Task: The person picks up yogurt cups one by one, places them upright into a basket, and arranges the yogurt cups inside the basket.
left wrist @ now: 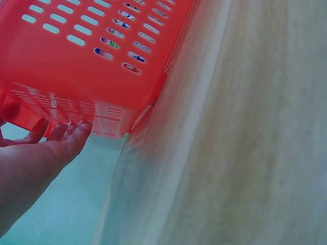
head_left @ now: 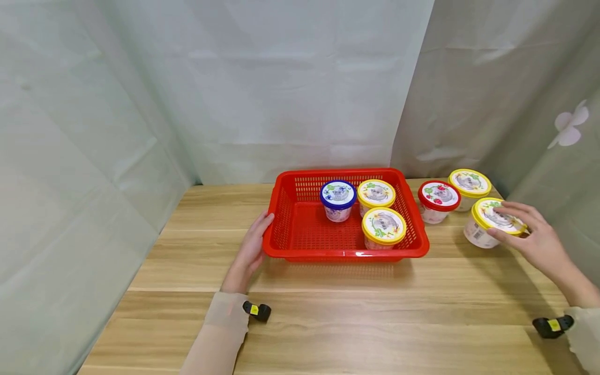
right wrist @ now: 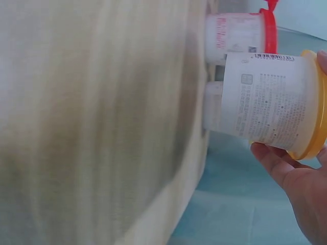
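Note:
My right hand [head_left: 539, 234] holds a paper tub with a yellow lid [head_left: 483, 235] by the lid, thumb on the near side and fingers over the far side. In the right wrist view this tub [right wrist: 271, 99] appears raised off the table, its barcode and printed text showing. My left hand [head_left: 250, 247] grips the left side of a red plastic basket [head_left: 309, 255]; its fingers [left wrist: 76, 135] lie against the outer wall under the rim. Inside the basket stand a blue-lidded tub [head_left: 338, 200] and two yellow-lidded tubs [head_left: 376, 192], grouped toward the right.
Right of the basket, a red-lidded tub [head_left: 438, 200] and another yellow-lidded tub [head_left: 469, 187] stand on the wooden table [head_left: 375, 323]. Pale curtains [head_left: 290, 94] hang behind the table and at both sides.

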